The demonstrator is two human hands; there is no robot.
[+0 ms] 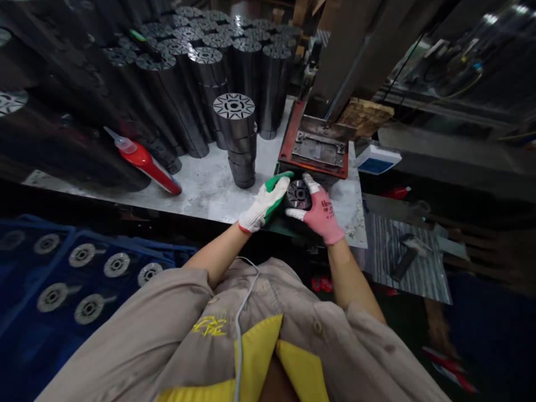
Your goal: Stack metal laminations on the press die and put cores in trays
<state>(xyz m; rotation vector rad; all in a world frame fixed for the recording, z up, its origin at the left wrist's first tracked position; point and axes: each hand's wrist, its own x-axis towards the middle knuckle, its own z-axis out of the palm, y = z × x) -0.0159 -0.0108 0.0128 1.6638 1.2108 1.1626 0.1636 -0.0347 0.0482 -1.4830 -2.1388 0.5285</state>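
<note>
A round slotted metal disc stack [298, 195] sits at the front of a press fixture with a red frame [288, 146]. My left hand [266, 203], in a white and green glove, curls round the left side of the disc stack. My right hand [319, 211], in a pink and white glove, grips its right side with thumb and forefinger. Both hands hold it together just in front of the fixture's grey metal plate [319, 149].
A short column of stacked discs [238, 138] stands on the grey worktop [209, 190], with many taller dark columns [234, 61] behind. A red adhesive bottle [144, 162] lies at left. Blue crates holding rotors [79, 273] sit lower left. A small blue-white box [376, 159] is right of the fixture.
</note>
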